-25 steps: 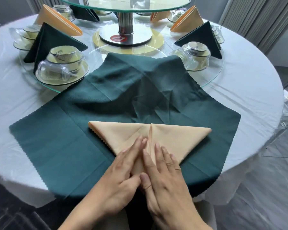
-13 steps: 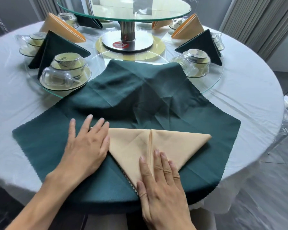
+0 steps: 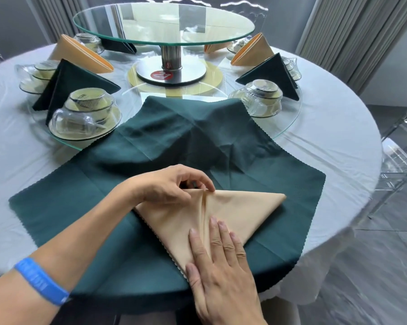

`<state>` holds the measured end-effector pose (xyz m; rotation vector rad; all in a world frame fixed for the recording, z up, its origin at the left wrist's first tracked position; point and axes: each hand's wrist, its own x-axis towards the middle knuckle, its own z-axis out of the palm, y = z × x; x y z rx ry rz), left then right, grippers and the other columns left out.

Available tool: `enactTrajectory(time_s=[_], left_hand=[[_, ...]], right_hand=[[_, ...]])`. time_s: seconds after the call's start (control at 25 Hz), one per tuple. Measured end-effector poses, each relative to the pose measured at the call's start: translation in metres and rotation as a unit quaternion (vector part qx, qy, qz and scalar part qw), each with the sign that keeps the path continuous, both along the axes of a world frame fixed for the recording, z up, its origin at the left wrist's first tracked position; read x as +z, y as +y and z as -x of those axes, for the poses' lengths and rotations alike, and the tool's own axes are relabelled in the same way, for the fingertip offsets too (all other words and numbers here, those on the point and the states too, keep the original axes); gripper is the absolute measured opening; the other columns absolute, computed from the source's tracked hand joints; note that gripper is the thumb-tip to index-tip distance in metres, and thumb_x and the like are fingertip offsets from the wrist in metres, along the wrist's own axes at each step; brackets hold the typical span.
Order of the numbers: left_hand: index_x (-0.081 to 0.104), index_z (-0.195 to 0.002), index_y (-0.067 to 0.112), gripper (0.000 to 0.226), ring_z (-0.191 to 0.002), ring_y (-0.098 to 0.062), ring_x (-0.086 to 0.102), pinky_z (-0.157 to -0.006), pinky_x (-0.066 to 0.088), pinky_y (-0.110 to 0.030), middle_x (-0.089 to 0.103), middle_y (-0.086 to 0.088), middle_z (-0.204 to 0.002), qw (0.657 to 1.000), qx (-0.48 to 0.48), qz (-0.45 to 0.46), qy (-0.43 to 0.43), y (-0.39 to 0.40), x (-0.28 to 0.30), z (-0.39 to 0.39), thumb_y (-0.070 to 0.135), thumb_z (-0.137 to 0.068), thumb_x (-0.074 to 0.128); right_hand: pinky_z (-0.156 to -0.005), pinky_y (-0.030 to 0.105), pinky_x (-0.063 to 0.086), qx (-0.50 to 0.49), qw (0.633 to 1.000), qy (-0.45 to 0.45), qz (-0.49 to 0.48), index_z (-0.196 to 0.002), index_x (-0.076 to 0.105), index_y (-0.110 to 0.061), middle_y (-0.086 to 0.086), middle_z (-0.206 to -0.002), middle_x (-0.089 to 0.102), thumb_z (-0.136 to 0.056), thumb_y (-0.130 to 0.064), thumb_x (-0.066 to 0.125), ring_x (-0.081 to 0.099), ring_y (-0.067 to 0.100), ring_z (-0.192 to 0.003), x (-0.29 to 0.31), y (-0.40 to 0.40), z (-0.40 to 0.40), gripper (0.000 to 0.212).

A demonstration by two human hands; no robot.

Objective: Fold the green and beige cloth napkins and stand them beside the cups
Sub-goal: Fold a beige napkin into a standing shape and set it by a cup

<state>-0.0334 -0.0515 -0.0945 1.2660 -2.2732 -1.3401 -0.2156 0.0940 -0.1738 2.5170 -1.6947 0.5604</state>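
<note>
I am pinching the beige napkin (image 3: 223, 214) at its top centre fold with my left hand (image 3: 172, 184), its grip curled, while my right hand (image 3: 221, 266) is pressing flat, fingers straight, on its lower point.

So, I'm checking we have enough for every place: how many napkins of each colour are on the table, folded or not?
Green napkins: 4, one flat, three standing
Beige napkins: 4, one half-folded, three standing
Total: 8
</note>
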Motion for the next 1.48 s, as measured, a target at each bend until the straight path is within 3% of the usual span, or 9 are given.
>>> enactTrajectory(time_s=[0.36,0.56,0.64,0.8,0.96,1.12,1.28,1.4,1.48], left_hand=[[0.073,-0.109,0.026,0.038,-0.075,-0.006,0.054,-0.071,0.046,-0.022,0.065,0.003,-0.083,1.0,0.011,0.001,0.01,-0.002,0.004,0.008,-0.003,-0.088,0.06],[0.076,-0.103,0.016,0.04,-0.073,-0.011,0.046,-0.066,0.038,-0.023,0.055,0.0,-0.078,0.994,0.017,-0.044,0.098,0.011,0.029,0.008,-0.009,-0.078,0.057],[0.077,-0.1,0.015,0.034,-0.071,-0.009,0.047,-0.066,0.039,-0.021,0.056,0.004,-0.074,0.993,0.004,-0.022,0.112,0.02,0.044,0.01,-0.007,-0.081,0.06],[0.077,-0.098,0.015,0.032,-0.076,-0.012,0.058,-0.071,0.044,-0.031,0.07,-0.002,-0.081,0.989,0.0,0.02,0.148,0.046,0.072,0.02,-0.006,-0.078,0.064],[0.063,-0.127,0.025,0.052,-0.115,-0.011,0.058,-0.094,0.043,-0.023,0.061,0.004,-0.122,0.99,0.0,0.104,0.094,0.05,0.067,0.004,0.015,-0.077,0.077],[0.049,-0.138,0.017,0.057,-0.088,-0.02,0.064,-0.073,0.052,-0.026,0.067,-0.022,-0.108,0.971,0.019,-0.164,0.171,0.056,0.032,-0.004,0.008,-0.086,0.069],[0.045,-0.131,0.044,0.053,-0.07,0.0,0.059,-0.066,0.045,-0.019,0.064,0.013,-0.108,0.984,0.172,0.022,0.031,0.062,0.004,-0.002,0.046,-0.083,0.068],[0.045,-0.119,0.049,0.048,-0.11,0.004,0.054,-0.087,0.043,-0.018,0.042,0.028,-0.13,0.978,0.093,0.171,-0.072,0.084,-0.006,-0.009,0.067,-0.077,0.059],[0.047,-0.101,0.043,0.028,-0.106,0.003,0.053,-0.084,0.042,-0.017,0.04,0.03,-0.128,0.967,0.082,0.227,-0.083,0.1,-0.013,-0.011,0.058,-0.08,0.057]], right_hand=[[-0.107,0.044,0.03,0.007,0.999,-0.017,-0.048,-0.139,0.055,-0.017,0.021,-0.146,0.045,-0.102,-0.043,0.021,0.049,0.035,-0.132,0.007,0.003,0.002,0.057],[-0.113,0.025,0.026,-0.035,0.95,-0.269,-0.155,-0.151,0.002,-0.048,-0.017,-0.161,0.016,-0.074,-0.062,0.052,0.031,0.005,-0.14,0.041,0.006,0.002,0.093],[-0.11,0.023,0.031,-0.078,0.922,-0.341,-0.168,-0.146,-0.005,-0.056,-0.028,-0.152,0.025,-0.069,-0.066,0.054,0.034,-0.002,-0.133,0.057,0.005,-0.002,0.097],[-0.085,0.02,0.048,-0.068,0.903,-0.391,-0.162,-0.135,0.037,-0.056,-0.026,-0.106,0.064,-0.08,-0.035,0.067,0.059,-0.004,-0.096,0.081,-0.002,0.001,0.066],[-0.059,0.027,0.043,0.026,0.879,-0.418,-0.228,-0.095,0.063,-0.025,-0.006,-0.068,0.058,-0.083,-0.017,0.057,0.051,0.01,-0.064,0.097,-0.023,0.029,0.015],[-0.069,0.03,0.045,0.105,0.736,-0.501,-0.442,-0.113,0.063,-0.009,0.011,-0.089,0.067,-0.086,-0.007,0.063,0.058,0.019,-0.079,0.107,-0.069,0.061,0.027],[-0.079,0.026,0.044,-0.035,0.909,-0.249,-0.331,-0.128,0.051,-0.035,-0.013,-0.095,0.067,-0.089,-0.033,0.066,0.058,0.004,-0.077,0.092,-0.102,0.082,0.042],[-0.088,0.021,0.044,0.04,0.929,-0.183,-0.32,-0.127,0.04,-0.048,-0.029,-0.121,0.053,-0.082,-0.04,0.069,0.054,-0.003,-0.101,0.089,-0.078,0.093,0.054],[-0.089,0.027,0.044,0.063,0.941,-0.163,-0.291,-0.116,0.037,-0.047,-0.023,-0.124,0.052,-0.078,-0.026,0.066,0.054,0.004,-0.106,0.081,-0.058,0.099,0.052]])
